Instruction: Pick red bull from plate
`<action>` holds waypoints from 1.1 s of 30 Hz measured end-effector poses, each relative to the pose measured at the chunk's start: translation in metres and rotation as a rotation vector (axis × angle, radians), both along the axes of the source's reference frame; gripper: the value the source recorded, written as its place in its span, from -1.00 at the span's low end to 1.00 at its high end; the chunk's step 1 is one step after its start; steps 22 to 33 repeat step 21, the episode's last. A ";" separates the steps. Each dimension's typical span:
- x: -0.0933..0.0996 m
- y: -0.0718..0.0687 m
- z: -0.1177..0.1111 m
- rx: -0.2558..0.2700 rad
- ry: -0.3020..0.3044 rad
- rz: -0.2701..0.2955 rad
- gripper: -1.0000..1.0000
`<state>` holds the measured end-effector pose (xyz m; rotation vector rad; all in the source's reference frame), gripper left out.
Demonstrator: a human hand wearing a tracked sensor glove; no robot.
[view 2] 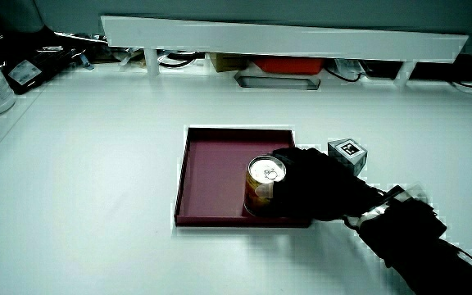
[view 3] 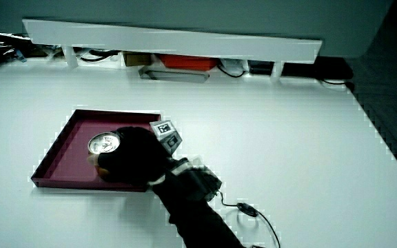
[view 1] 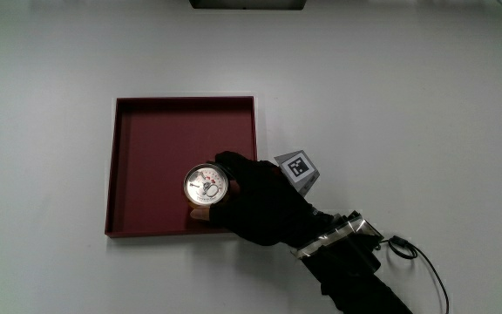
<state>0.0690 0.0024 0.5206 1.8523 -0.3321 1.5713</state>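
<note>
We see the hand [view 1: 255, 202] holding the can [view 1: 205, 184] on the red plate [view 1: 151, 157]; a side view shows the can's side [view 2: 259, 195].

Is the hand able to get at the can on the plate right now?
Yes, it looks so. The hand is already at the can, fingers wrapped round its side, in the part of the plate nearest the person. Nothing else stands on the plate to block it.
</note>
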 end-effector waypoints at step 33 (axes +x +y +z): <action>0.048 -0.017 -0.078 0.068 -0.129 0.067 1.00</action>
